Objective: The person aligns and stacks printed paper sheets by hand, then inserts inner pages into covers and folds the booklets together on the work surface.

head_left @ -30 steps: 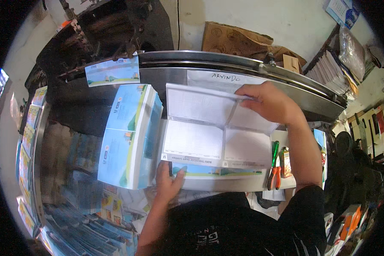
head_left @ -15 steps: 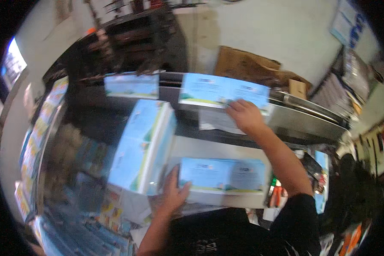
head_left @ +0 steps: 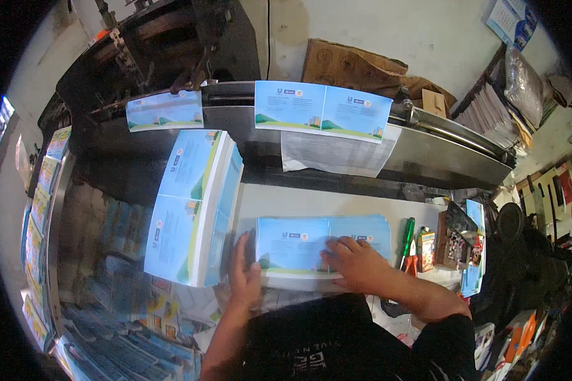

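Observation:
A low pile of light blue printed sheets (head_left: 292, 244), with a green landscape along the lower edge, lies in front of me on the white tabletop. My right hand (head_left: 356, 263) rests on this pile, fingers slightly bent and fingertips on the top sheet. My left hand (head_left: 243, 279) stands at the pile's left edge with its fingers stretched out, between it and a tall stack of matching blue sheets (head_left: 183, 203). On the metal ledge beyond, a wide blue printed sheet (head_left: 323, 111) leans over a plain white paper (head_left: 337, 154).
Another blue sheet (head_left: 165, 111) leans on the ledge's left part. Right of the pile lie a green-handled tool (head_left: 408, 235), orange-handled pliers (head_left: 412, 261) and a small box (head_left: 427, 247). Dark machinery (head_left: 171, 51) and brown cardboard (head_left: 349, 63) stand behind the ledge. Colourful printed packs (head_left: 38, 228) line the left rim.
My right hand has come back from the sheet on the ledge down to the near pile. The left hand has stayed beside the pile's left edge.

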Action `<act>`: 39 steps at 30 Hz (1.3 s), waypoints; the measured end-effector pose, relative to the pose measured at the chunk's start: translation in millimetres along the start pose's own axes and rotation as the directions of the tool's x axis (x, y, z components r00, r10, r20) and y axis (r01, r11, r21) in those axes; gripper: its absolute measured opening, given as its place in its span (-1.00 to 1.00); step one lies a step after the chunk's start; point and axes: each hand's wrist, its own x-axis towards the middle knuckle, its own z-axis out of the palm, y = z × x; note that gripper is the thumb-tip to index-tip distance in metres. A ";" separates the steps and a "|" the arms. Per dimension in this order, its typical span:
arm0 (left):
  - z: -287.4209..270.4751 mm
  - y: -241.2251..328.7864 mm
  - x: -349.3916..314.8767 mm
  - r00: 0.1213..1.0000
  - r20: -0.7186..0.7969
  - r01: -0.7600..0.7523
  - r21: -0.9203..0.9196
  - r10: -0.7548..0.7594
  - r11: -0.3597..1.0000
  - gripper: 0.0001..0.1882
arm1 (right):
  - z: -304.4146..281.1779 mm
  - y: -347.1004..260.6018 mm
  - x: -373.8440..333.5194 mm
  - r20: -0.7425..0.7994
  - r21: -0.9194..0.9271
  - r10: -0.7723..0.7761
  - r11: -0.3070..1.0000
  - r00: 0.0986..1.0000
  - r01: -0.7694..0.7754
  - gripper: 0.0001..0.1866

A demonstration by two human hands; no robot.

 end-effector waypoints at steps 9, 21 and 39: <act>4.6 10.0 5.7 1.000 0.021 -0.015 0.154 0.012 0.988 -0.21 | -92.9 71.3 59.4 0.138 0.268 0.154 0.945 0.978 -0.186 -0.75; 9.5 8.9 10.4 0.997 0.073 -0.030 0.296 0.009 0.955 -0.25 | -90.3 105.6 80.3 0.056 0.226 0.131 0.964 0.990 -0.140 -0.71; 0.9 21.4 9.2 0.996 0.057 0.053 0.238 -0.068 0.970 -0.22 | -39.5 109.6 95.8 -0.234 -0.160 0.154 0.968 0.960 -0.195 -0.54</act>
